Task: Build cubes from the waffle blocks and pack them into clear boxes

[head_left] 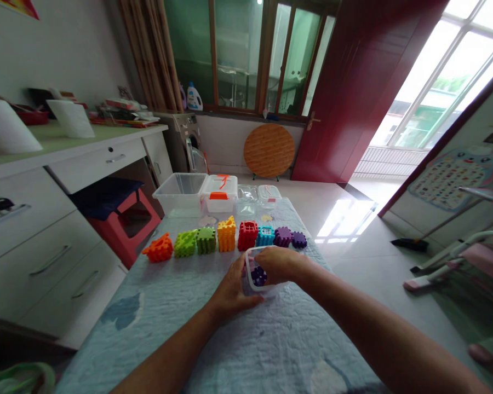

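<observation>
A small clear plastic container [251, 273] stands on the pale blue cloth-covered table [181, 317], with a purple block [258, 275] inside it. My left hand [232, 290] grips the container's left side. My right hand [280, 264] is curled over its top right rim. Just beyond runs a row of toy blocks: orange [159, 248], light green [184, 243], green [206, 240], yellow-orange [227, 234], red [247, 235], cyan [265, 235] and two purple ones [290, 238].
At the table's far end stand a large clear bin [179, 192], a white box with an orange latch [218, 194] and two small clear lidded tubs [258, 195]. White drawers [45, 235] and a red stool [127, 219] are on the left. Open floor lies to the right.
</observation>
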Tool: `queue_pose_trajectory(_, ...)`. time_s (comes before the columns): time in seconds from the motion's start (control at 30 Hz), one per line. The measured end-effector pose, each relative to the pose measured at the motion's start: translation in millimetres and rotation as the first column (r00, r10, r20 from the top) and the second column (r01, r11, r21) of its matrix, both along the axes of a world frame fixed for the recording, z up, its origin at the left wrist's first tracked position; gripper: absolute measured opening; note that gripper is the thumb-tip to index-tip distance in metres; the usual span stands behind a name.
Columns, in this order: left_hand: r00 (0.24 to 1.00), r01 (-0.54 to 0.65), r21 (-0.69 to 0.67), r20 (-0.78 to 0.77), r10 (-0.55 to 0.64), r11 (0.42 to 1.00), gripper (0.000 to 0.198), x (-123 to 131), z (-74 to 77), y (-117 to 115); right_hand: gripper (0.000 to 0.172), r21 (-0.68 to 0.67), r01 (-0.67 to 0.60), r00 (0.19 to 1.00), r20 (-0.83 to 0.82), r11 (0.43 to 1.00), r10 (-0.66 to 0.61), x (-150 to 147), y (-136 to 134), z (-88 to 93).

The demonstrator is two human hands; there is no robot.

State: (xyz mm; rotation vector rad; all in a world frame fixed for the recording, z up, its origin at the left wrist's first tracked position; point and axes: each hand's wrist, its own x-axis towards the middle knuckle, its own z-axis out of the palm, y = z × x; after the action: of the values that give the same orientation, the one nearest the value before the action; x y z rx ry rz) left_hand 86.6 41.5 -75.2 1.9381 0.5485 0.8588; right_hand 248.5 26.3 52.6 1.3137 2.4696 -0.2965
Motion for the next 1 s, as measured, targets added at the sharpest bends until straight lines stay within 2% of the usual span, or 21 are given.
queue_pose_trajectory(0.3, 1.0, 0.0, -0.004, -0.02, 0.0, 1.0, 0.106, -0.6, -2.0, 0.8, 0.032, -0.003, -0.005, 1.0, 0.022, 1.0, 0.005, 2.4, 0.4, -0.3)
queue_pose_trajectory(0.53, 0.999, -0.014, -0.012, -0.045, 0.013, 1.0, 0.108, -1.3, -1.8, 0.9, 0.029, -0.086, 0.021, 0.999, 0.042, 0.996, -0.017, 5.5, 3.4, 7.1)
queue_pose_trajectory(0.87, 0.998, -0.024, 0.013, -0.055, 0.025, 1.0, 0.107, -1.2, -3.9, 0.5, 0.039, -0.009, -0.002, 1.0, -0.009, 1.0, 0.002, 5.4, -0.3, 11.6)
queue_pose_trajectory(1.0, 0.998, -0.026, 0.008, -0.063, 0.026, 1.0, 0.108, -1.2, -3.5, 0.6, 0.041, -0.016, -0.011, 1.0, 0.028, 1.0, 0.012, 5.3, 0.6, 13.9)
